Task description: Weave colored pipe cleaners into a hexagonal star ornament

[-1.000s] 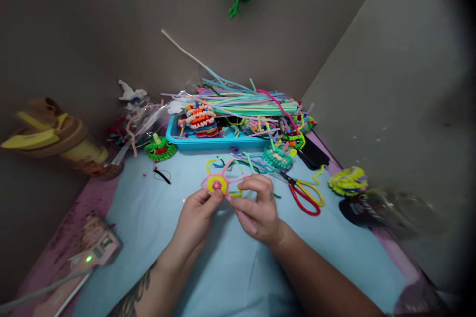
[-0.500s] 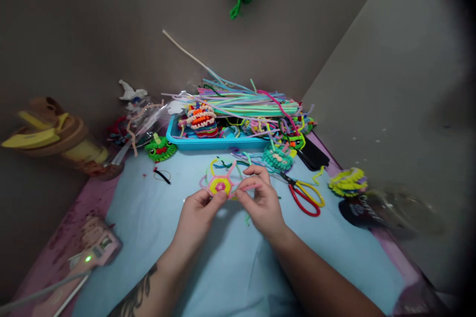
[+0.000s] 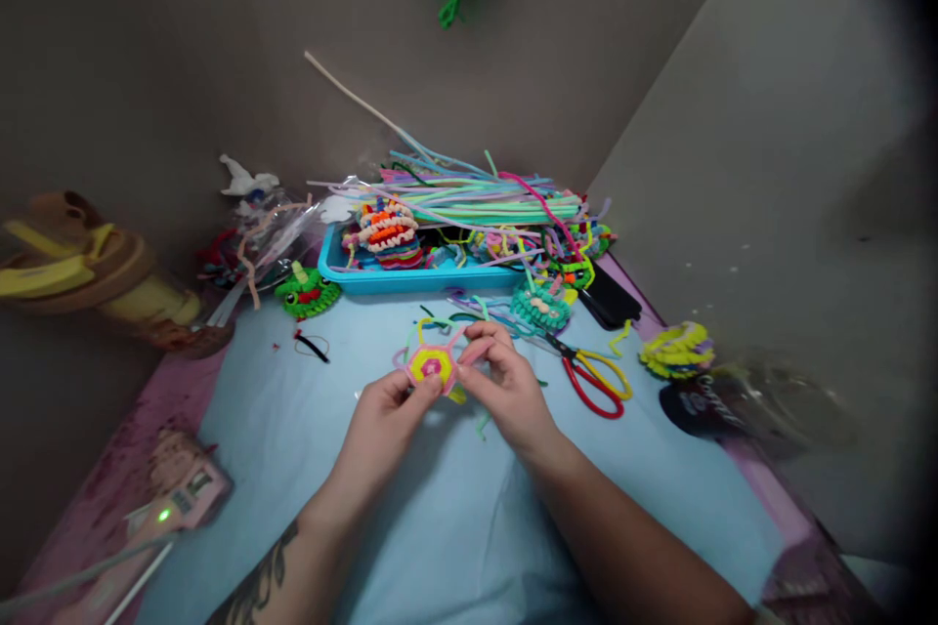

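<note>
A small woven pipe-cleaner piece (image 3: 423, 358), yellow with a pink middle and pink spokes, is held up above the blue cloth. My left hand (image 3: 386, 422) pinches its lower left side, the thumb pressing near the middle. On the right edge, my right hand (image 3: 513, 398) has its fingers closed round a pink pipe cleaner (image 3: 478, 349) that joins the piece. Loose green and yellow ends hang about it. Scissors (image 3: 595, 387) with red and yellow handles lie to the right, beyond my right hand. A teal pipe-cleaner figure (image 3: 540, 305) rests behind my hands.
A blue tray (image 3: 425, 283) at the back holds finished pieces and a heap of pipe cleaners (image 3: 505, 207). A green figure (image 3: 308, 293) sits at left, a yellow one (image 3: 675, 352) at right. A dark phone (image 3: 610, 297), a lidded cup (image 3: 696, 407) and a pink power strip (image 3: 191, 488) line the sides.
My right fingers have curled in, and the pink pipe cleaner, which stuck out to the right, now bends upward against them. My left hand keeps its hold. The whole view has shifted slightly.
</note>
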The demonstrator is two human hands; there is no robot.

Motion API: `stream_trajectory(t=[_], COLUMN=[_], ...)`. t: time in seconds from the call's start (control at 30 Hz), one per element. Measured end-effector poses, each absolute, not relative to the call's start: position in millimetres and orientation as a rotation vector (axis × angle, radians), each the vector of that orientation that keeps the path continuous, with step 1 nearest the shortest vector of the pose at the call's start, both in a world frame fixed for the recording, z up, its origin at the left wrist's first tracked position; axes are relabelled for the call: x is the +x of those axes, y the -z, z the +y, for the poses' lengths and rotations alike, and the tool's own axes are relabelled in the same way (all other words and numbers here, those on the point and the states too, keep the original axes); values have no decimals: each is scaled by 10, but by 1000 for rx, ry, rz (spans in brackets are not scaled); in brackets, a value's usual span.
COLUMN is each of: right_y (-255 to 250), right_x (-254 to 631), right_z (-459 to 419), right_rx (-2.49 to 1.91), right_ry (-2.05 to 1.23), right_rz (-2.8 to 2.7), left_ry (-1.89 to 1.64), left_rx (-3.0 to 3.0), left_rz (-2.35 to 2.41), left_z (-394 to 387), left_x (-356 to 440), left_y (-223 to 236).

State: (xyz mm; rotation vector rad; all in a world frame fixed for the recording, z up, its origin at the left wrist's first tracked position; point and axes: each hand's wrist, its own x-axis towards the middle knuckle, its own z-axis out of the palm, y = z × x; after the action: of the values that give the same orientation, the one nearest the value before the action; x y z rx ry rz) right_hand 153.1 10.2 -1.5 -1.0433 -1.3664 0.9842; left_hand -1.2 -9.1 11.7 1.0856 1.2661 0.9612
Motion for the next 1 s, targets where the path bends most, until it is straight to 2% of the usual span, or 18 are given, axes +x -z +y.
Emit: stream_trajectory(t=[0.13, 0.33, 0.43, 0.53, 0.77, 1.0], right_y=[39, 131, 161, 168, 175, 152], right_x=[1515, 1439, 1384, 1327, 1242, 1257], right_z=[96, 112, 108, 69, -14, 3], right_rx=[-1059, -1097, -1060, -1058, -1107, -1078], right_ry=[-1003, -999, -1043, -1028, -1070, -1109], right_rz=[-1315, -1005, -864, -869, -893, -909], left_ry=[-976, -1220, -1143, -1073, -1179, -1194], left_rx=[1092, 1034, 1125, 1148, 960, 1054], left_rz=[1238, 1441, 1446, 1382, 1378, 1353], left_z=[-74, -81, -95, -113, -146, -150], left_x=[-4, 1, 25, 65, 86, 66], left_y=[-123, -111, -120, -106, -36, -113])
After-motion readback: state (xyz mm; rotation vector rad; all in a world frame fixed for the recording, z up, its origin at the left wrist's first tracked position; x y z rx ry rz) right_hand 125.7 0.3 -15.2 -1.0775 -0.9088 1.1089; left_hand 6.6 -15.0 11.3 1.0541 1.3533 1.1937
